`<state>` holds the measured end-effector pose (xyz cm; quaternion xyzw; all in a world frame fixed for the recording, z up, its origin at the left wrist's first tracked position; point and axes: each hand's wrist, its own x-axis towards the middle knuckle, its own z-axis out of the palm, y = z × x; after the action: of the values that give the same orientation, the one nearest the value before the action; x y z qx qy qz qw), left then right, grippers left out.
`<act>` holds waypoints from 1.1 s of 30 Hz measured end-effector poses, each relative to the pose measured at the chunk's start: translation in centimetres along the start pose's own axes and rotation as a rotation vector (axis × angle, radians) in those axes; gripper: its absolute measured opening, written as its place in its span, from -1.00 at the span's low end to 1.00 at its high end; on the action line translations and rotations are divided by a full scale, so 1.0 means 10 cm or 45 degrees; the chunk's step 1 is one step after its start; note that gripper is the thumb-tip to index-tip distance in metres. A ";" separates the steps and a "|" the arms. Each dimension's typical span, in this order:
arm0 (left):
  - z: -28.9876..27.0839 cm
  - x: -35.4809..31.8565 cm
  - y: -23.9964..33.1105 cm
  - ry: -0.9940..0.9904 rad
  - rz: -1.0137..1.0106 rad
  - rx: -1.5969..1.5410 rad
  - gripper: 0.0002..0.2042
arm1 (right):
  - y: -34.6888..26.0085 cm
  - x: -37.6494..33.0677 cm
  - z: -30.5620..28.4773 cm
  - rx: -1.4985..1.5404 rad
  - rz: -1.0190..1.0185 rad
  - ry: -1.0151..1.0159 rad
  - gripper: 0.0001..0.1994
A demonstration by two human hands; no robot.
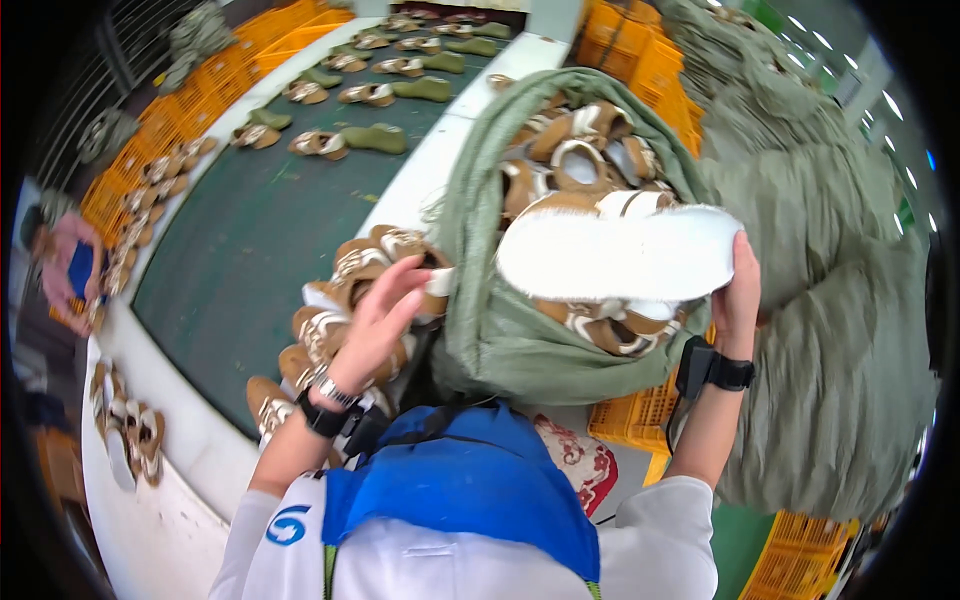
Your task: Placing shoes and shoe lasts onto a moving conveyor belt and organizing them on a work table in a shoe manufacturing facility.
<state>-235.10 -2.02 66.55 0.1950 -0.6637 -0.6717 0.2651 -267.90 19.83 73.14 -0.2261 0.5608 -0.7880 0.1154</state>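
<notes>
My right hand (738, 295) grips the heel end of a sandal with a white fuzzy sole (620, 255), held sole-up over an open green sack (490, 330) filled with brown and white sandals (580, 150). My left hand (380, 320) hangs with fingers spread above a pile of brown sandals (335, 290) at the near edge of a dark green conveyor belt (250, 240), touching or just above the top ones. Both wrists wear black bands.
Rows of sandals and green soles (375, 138) lie farther along the belt. Orange crates (640, 415) stand by the sack, more at the back (630, 40). Large stuffed green sacks (840, 330) fill the right. Another person (65, 265) works at far left.
</notes>
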 end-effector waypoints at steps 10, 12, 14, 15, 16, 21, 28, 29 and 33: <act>-0.50 -0.91 0.09 -0.040 -0.053 -0.991 -0.51 | 0.88 -0.51 1.64 0.068 0.449 -0.771 -0.63; -0.75 -1.24 0.24 0.215 -0.003 -0.360 -0.63 | 0.98 -0.61 1.84 -0.033 0.413 -0.866 -0.54; -0.92 -1.60 0.34 0.544 0.015 0.057 -0.62 | 1.07 -0.70 1.98 -0.067 0.371 -0.943 -0.57; -0.99 -1.81 0.37 0.715 -0.017 0.116 -0.63 | 1.13 -0.74 2.05 -0.034 0.389 -0.992 -0.61; -1.09 -2.03 0.35 0.812 -0.081 0.151 -0.64 | 1.18 -0.78 2.13 -0.046 0.429 -0.995 -0.66; -1.26 -2.73 0.18 1.162 0.317 -0.656 -0.60 | 1.45 -1.05 2.35 -0.025 0.534 -1.092 -0.71; -1.45 -3.59 -0.06 1.807 -0.058 -0.077 -0.59 | 1.50 -1.55 2.66 -0.090 0.469 -1.405 -0.76; -1.50 -3.72 -0.20 1.897 -0.141 0.214 -0.61 | 1.50 -1.60 2.68 -0.113 0.430 -1.434 -0.77; -1.62 -3.96 -0.43 2.154 -0.207 0.657 -0.61 | 1.41 -1.72 2.71 -0.242 0.274 -1.479 -0.77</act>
<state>-194.53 9.52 57.98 0.7263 -0.3604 -0.1490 0.5660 -240.77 -0.06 63.34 -0.5711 0.4937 -0.4658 0.4617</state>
